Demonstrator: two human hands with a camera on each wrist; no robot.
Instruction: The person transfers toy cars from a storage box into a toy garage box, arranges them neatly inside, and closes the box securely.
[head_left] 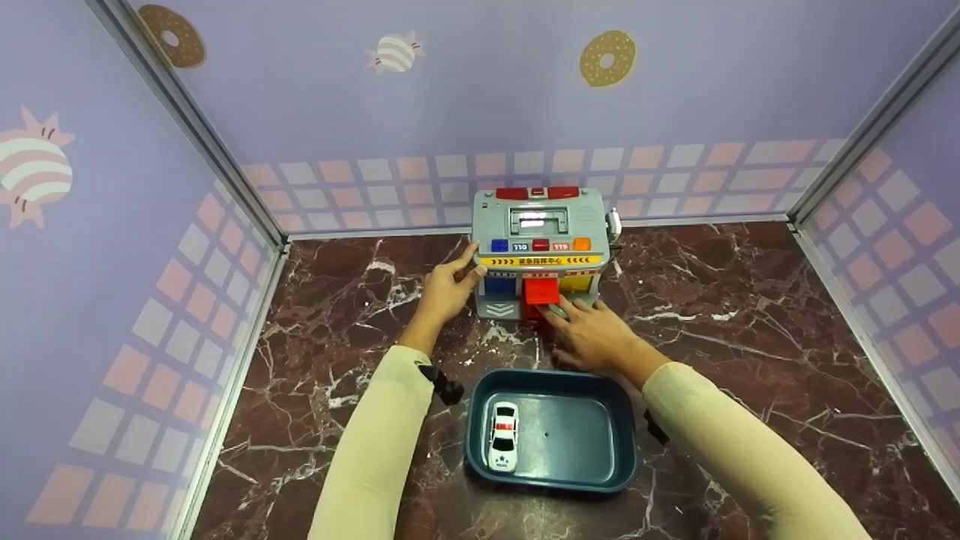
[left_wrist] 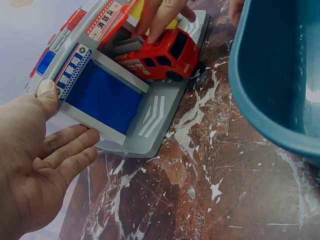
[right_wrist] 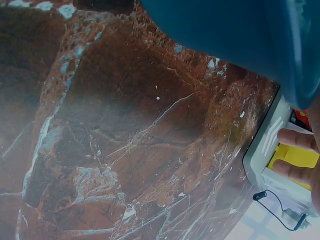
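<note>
we mark room to pass over the dark red, white-veined marbled surface (head_left: pixel 735 352) right of the grey plastic toy station (head_left: pixel 538 261). the red plastic toy fire truck (left_wrist: pixel 160 57) and right hand (head_left: pixel 596 337) block its middle bay; the left hand (head_left: pixel 446 292) bars its left edge; the teal rectangular plastic tub (head_left: pixel 551 486) bounds the front.

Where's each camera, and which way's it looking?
Head: on the head, looking forward and down at the toy station, tub, left hand, right hand, sleeves.
Left wrist: on that wrist, facing the left hand, station and red truck; right fingers show too.
Right wrist: on that wrist, facing mostly marbled surface; right fingers at one edge.
Shared: both wrist views show the tub.
</note>
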